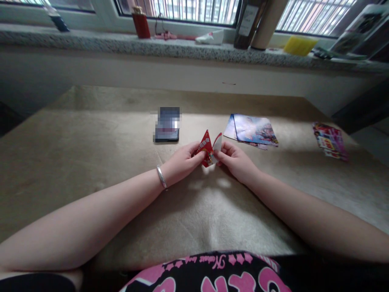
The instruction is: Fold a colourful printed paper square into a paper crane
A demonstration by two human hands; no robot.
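A small folded piece of red and white printed paper (208, 148) stands just above the tan table (91, 162), held between both hands. My left hand (182, 162) pinches its left side; a silver bangle sits on that wrist. My right hand (234, 160) pinches its right side with the fingers curled. A dark phone (167, 126) lies a little beyond my left hand.
A stack of blue printed sheets (252, 130) lies beyond my right hand. A pink and red printed sheet (330, 141) lies at the table's right. The stone windowsill (91, 40) behind holds a red container (140, 22), a dark bottle (247, 22) and a yellow item (299, 45).
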